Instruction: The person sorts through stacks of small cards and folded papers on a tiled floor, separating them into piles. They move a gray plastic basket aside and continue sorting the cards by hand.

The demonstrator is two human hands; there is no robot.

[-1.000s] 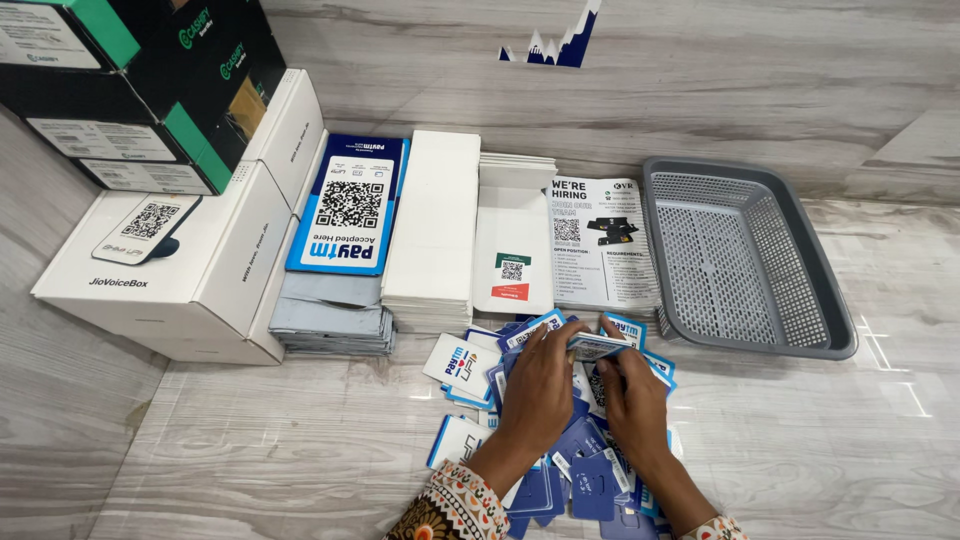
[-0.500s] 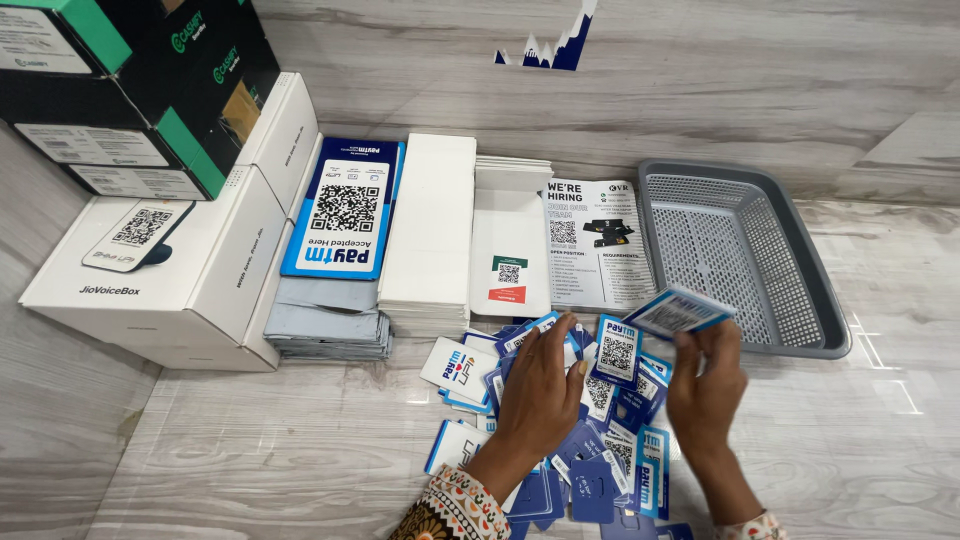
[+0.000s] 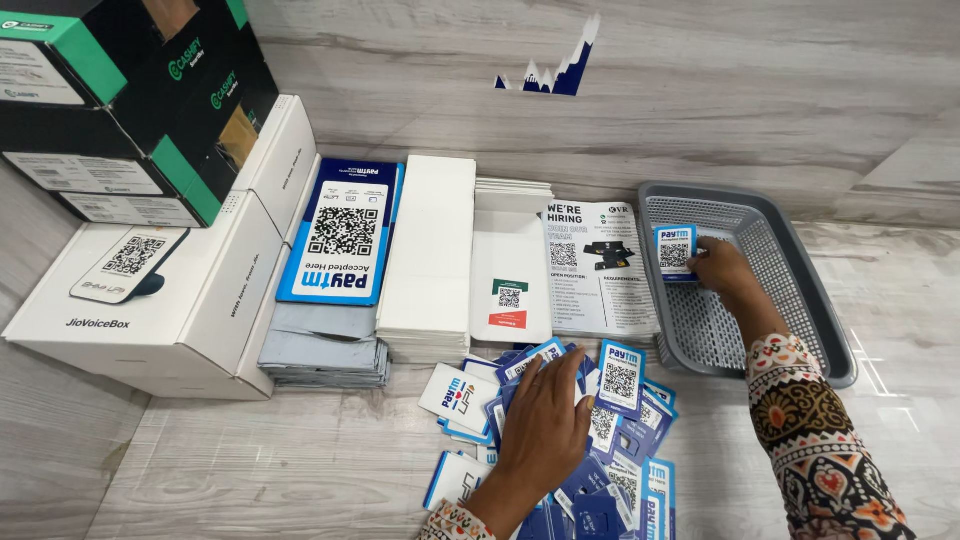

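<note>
Right hand [image 3: 722, 266] is out over the grey plastic basket [image 3: 800, 290], fingers pinched shut on a small blue-and-white QR card [image 3: 675, 251], held upright w/ the printed side facing the camera, just inside the basket's left wall. Can't tell if the card's bottom edge touches the mesh floor or hangs a bit above it. Patterned sleeve [image 3: 815, 440] runs back from that wrist toward the lower right corner.

Left hand [image 3: 545, 415] lies flat, palm down, fingers spread and not gripping anything, pressing on the messy pile of blue cards [image 3: 610, 400] at the front of the tabletop [image 3: 250, 470]. One card in the pile stands out face up just beside the fingertips.

Behind the pile, L to R: a stack of grey sheets [image 3: 320, 350] w/ a big blue QR poster [image 3: 345, 232] on it, a tall stack of white cards [image 3: 428, 250], a white folder w/ a small sticker [image 3: 511, 275], then a black-and-white flyer [image 3: 597, 265] touching the basket's edge. Far left: white boxes [image 3: 150, 310] w/ black-and-green boxes [image 3: 130, 90] stacked on top.
</note>
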